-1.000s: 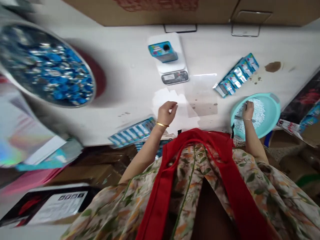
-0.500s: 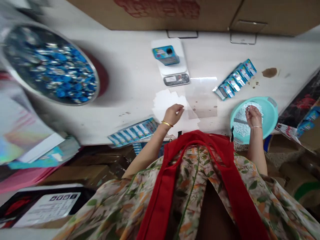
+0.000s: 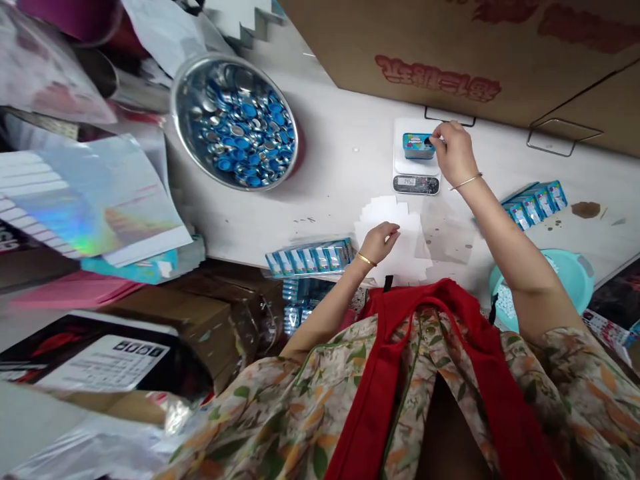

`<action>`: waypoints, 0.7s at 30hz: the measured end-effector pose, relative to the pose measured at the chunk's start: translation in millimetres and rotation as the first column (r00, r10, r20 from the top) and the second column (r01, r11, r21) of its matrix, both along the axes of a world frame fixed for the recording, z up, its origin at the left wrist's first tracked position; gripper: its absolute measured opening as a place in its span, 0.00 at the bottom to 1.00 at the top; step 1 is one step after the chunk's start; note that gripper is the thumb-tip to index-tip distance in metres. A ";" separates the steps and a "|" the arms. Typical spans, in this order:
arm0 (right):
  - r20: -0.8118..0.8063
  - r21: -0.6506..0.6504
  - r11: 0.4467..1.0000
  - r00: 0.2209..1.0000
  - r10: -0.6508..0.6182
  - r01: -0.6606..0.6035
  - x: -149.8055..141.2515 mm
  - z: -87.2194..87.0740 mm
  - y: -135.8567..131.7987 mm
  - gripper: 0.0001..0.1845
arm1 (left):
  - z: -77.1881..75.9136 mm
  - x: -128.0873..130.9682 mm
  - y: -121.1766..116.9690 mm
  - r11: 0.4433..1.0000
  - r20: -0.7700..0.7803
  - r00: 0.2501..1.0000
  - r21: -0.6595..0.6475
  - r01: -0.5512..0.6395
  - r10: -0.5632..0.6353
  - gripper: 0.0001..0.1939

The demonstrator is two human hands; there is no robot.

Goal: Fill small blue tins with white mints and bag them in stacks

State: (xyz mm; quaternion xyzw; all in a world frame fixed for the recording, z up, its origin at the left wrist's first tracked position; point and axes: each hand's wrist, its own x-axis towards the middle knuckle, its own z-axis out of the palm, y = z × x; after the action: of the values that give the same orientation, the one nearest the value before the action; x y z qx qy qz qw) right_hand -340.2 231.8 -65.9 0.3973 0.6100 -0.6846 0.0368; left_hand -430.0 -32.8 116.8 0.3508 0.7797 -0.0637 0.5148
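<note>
My right hand (image 3: pixel 455 153) is at the hole in the top of a small blue printed box (image 3: pixel 416 151), its thumb and fingers pinched together. Whatever they hold, if anything, is too small to make out. Under the box is a white digital scale (image 3: pixel 403 165) with a lit display. My left hand (image 3: pixel 381 241), fingers curled together with nothing visible in them, hovers over or rests on spread white paper sheets (image 3: pixel 407 250). Partly behind my right arm stands a turquoise basin (image 3: pixel 580 270) with small white pieces (image 3: pixel 505 301) in it.
A metal bowl (image 3: pixel 179 130) of blue and silver caps stands at the left. Rows of blue boxes (image 3: pixel 313 259) lie near the front edge, and more blue boxes (image 3: pixel 537 203) at the right. A large cardboard carton (image 3: pixel 450 47) borders the back.
My right hand has moved from the turquoise basin to the hole of the box on the scale. My left hand stays over the papers. The view has shifted left.
</note>
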 end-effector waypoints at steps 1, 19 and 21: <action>0.056 0.005 0.997 0.995 0.081 -0.081 -7.3 0.0 2.6 0.09 | 1.4 -0.7 -2.4 1.000 0.000 1.000 -0.006 -0.011 0.011 0.11; 0.069 0.112 0.976 0.981 0.180 -0.186 -10.4 -7.2 5.9 0.10 | -7.5 8.5 -10.6 0.997 0.019 0.998 -0.041 -0.065 0.066 0.12; 0.035 0.129 0.984 0.993 0.116 -0.120 0.4 -10.8 3.9 0.06 | -7.7 10.8 -13.3 0.997 0.017 0.998 -0.048 -0.065 0.066 0.11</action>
State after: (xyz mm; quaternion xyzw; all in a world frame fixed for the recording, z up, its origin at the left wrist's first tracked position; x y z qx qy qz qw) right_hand -339.8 235.7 -76.7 0.3713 0.6754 -0.6344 0.0595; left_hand -419.2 -46.0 109.1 0.3134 0.7842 -0.0622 0.5320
